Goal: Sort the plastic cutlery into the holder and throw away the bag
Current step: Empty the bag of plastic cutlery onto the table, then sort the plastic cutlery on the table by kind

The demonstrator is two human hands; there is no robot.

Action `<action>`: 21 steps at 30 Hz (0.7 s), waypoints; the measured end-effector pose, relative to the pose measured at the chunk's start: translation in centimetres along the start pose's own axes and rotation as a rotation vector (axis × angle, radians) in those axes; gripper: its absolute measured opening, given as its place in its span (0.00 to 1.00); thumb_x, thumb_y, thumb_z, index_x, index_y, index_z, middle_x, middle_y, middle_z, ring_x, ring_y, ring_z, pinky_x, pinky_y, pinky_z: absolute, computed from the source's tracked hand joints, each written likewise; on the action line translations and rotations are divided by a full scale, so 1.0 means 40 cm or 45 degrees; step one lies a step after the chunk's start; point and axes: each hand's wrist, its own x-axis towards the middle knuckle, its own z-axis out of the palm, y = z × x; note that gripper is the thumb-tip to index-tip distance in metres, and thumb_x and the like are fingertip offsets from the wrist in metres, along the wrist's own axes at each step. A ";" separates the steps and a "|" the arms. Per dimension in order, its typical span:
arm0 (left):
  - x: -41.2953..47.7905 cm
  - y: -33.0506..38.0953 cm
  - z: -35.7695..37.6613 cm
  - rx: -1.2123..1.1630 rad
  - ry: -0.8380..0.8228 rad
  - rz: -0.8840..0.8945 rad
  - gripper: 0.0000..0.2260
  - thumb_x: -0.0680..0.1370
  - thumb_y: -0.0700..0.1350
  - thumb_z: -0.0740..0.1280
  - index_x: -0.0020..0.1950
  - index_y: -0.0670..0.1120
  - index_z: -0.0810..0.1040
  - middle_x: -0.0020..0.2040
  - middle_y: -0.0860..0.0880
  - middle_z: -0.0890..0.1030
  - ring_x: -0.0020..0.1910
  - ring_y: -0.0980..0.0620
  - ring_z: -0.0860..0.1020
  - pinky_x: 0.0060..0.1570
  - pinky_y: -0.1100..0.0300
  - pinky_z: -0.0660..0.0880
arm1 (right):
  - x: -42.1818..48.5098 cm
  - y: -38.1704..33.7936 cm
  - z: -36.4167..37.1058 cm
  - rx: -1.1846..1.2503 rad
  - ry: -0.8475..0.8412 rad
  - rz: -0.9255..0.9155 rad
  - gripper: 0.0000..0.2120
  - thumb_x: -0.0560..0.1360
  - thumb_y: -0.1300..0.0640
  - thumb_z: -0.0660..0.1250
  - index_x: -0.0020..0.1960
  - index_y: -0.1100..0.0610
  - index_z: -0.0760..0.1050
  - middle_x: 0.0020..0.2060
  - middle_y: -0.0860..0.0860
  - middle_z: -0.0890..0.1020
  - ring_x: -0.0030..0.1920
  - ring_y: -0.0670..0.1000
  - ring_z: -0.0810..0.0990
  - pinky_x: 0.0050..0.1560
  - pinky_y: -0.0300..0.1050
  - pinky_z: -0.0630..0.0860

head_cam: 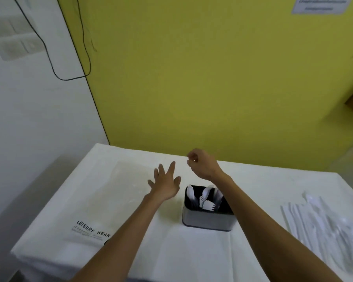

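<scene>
A grey holder (208,219) with a black inside stands in the middle of the white table (171,251). White plastic forks and a spoon (205,197) stick out of it. A clear plastic bag (110,202) printed "LEISURE WEAR" lies flat on the table's left side. My left hand (166,183) hovers over the bag's far right edge with its fingers spread. My right hand (202,162) hangs above and behind the holder, its fingers loosely curled with nothing visible in them. More white plastic cutlery (322,226) lies in a loose pile at the table's right edge.
A yellow wall (212,78) rises right behind the table, and a white wall (29,119) stands to the left with a black cable (49,58) hanging down it. The table's left and front edges drop off near the bag.
</scene>
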 end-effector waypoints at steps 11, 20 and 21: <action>-0.040 0.399 0.074 0.025 0.045 0.734 0.23 0.85 0.44 0.54 0.80 0.45 0.58 0.81 0.41 0.52 0.81 0.45 0.48 0.76 0.48 0.52 | -0.162 0.259 -0.282 0.233 0.504 0.399 0.13 0.77 0.62 0.61 0.57 0.56 0.80 0.52 0.50 0.85 0.48 0.52 0.83 0.55 0.47 0.79; -0.064 0.557 0.319 0.210 -0.218 0.935 0.21 0.85 0.44 0.52 0.79 0.45 0.60 0.82 0.44 0.52 0.81 0.46 0.47 0.77 0.46 0.47 | -0.375 0.532 -0.335 0.104 0.498 0.768 0.13 0.78 0.61 0.62 0.61 0.57 0.78 0.57 0.50 0.82 0.54 0.49 0.79 0.51 0.36 0.71; -0.065 0.567 0.347 0.229 -0.258 0.940 0.21 0.85 0.44 0.52 0.79 0.45 0.60 0.82 0.44 0.53 0.81 0.46 0.47 0.77 0.47 0.47 | -0.398 0.562 -0.335 0.088 0.487 0.807 0.13 0.78 0.61 0.62 0.61 0.57 0.78 0.57 0.50 0.82 0.56 0.49 0.79 0.53 0.37 0.70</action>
